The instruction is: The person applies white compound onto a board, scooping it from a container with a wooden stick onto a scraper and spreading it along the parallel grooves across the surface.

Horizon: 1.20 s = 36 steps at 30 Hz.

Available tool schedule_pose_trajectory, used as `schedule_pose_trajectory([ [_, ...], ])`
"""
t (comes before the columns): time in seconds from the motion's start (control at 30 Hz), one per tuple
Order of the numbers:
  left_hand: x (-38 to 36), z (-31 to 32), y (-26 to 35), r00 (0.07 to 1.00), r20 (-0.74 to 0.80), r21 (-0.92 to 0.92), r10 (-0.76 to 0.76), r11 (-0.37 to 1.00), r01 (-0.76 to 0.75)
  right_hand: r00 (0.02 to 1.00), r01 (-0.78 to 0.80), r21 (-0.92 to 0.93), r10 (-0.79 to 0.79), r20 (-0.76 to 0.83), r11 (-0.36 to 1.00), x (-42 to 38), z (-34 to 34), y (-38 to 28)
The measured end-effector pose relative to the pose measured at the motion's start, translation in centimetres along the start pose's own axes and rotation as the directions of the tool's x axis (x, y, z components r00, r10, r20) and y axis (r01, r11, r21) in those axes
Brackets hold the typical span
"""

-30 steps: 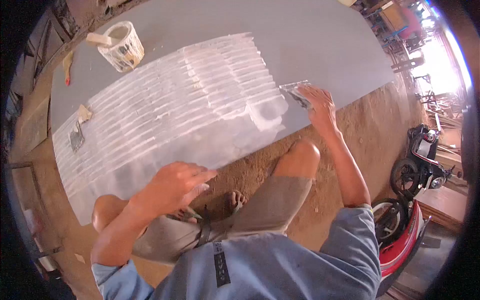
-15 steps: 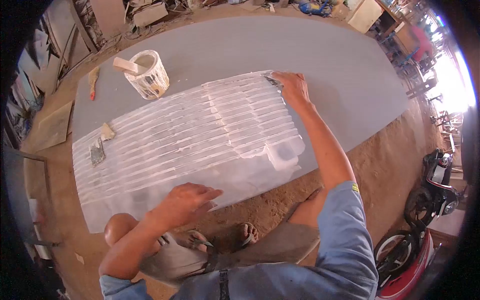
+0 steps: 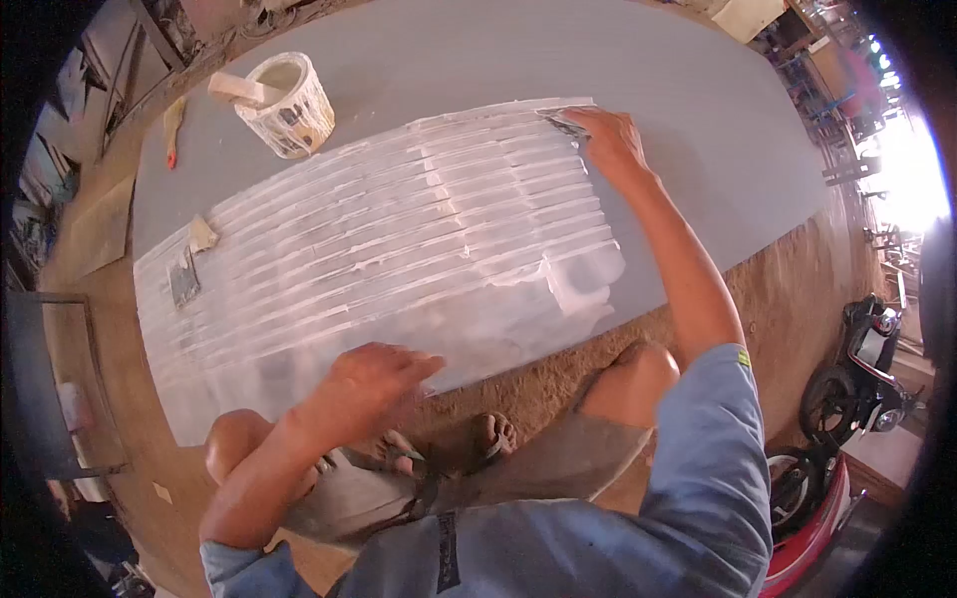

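A large grey board [image 3: 698,120] lies flat on the dirt floor, its near half streaked with white putty [image 3: 399,229] in long ridges. My right hand [image 3: 610,140] is stretched to the far edge of the putty patch and presses a flat scraper [image 3: 564,124] onto the board. My left hand [image 3: 374,379] rests at the board's near edge, fingers loosely together, holding nothing. My knees and sandalled feet are just below the board.
A white putty bucket [image 3: 281,105] with a stick in it stands at the board's far left. A second scraper [image 3: 183,274] and a scrap lie at the left end. A red motorbike [image 3: 817,478] is parked at right.
My right hand went from the near right end of the putty up to its far edge, carrying the scraper. The left hand stayed at the near edge.
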<state>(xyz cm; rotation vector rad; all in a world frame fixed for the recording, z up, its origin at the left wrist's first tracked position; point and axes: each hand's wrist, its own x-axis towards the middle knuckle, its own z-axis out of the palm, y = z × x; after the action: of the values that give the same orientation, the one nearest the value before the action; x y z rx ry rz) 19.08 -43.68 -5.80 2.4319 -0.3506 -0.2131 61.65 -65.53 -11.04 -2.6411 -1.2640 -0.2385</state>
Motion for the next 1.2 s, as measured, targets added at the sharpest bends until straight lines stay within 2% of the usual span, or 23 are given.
schedule_pose_trajectory([
  [0.1,0.3,-0.2,0.3,0.998,-0.034,0.038,0.061,0.997,-0.060,1.000,-0.008,0.002,0.008,0.004,1.000,-0.8,-0.4,0.3],
  [0.17,0.3,-0.6,0.7,0.999,0.010,0.016,0.031,0.999,-0.031,1.000,-0.021,0.005,0.021,-0.001,1.000,-1.1,-1.0,0.0],
  [0.27,0.1,-0.4,0.6,0.997,-0.026,0.041,0.067,0.997,-0.066,0.999,-0.021,-0.010,0.022,0.035,1.000,-1.5,-0.7,0.1],
  [0.37,0.2,-0.4,0.6,0.999,-0.003,0.042,0.033,0.999,-0.033,0.998,-0.003,0.016,0.001,0.066,1.000,-3.3,-0.2,1.4],
  [0.57,0.7,-0.1,1.4,0.997,-0.004,0.022,0.073,0.997,-0.073,1.000,-0.006,0.011,0.006,0.012,1.000,-5.8,-1.3,0.1],
  [0.63,0.7,0.0,1.3,0.999,0.002,0.028,0.052,0.998,-0.052,0.997,-0.049,0.017,0.048,0.053,0.999,-6.2,-1.6,-0.2],
  [0.77,0.7,0.0,1.2,1.000,0.007,0.033,0.024,0.999,-0.024,0.994,-0.019,-0.040,0.023,0.107,0.999,-8.3,-2.4,0.0],
  [0.97,1.1,0.3,1.5,1.000,0.001,-0.008,0.020,1.000,-0.020,0.999,-0.010,0.033,0.009,0.051,0.999,-10.3,-2.9,-0.4],
  [1.13,0.8,0.8,0.9,1.000,0.015,-0.025,0.023,0.999,-0.023,0.997,0.037,-0.070,-0.032,0.065,0.997,-12.5,-3.1,-0.5],
  [1.2,1.0,1.0,1.0,0.999,0.026,-0.037,0.027,0.999,-0.026,0.996,0.011,-0.031,-0.008,0.088,0.999,-13.5,-3.9,-0.9],
])
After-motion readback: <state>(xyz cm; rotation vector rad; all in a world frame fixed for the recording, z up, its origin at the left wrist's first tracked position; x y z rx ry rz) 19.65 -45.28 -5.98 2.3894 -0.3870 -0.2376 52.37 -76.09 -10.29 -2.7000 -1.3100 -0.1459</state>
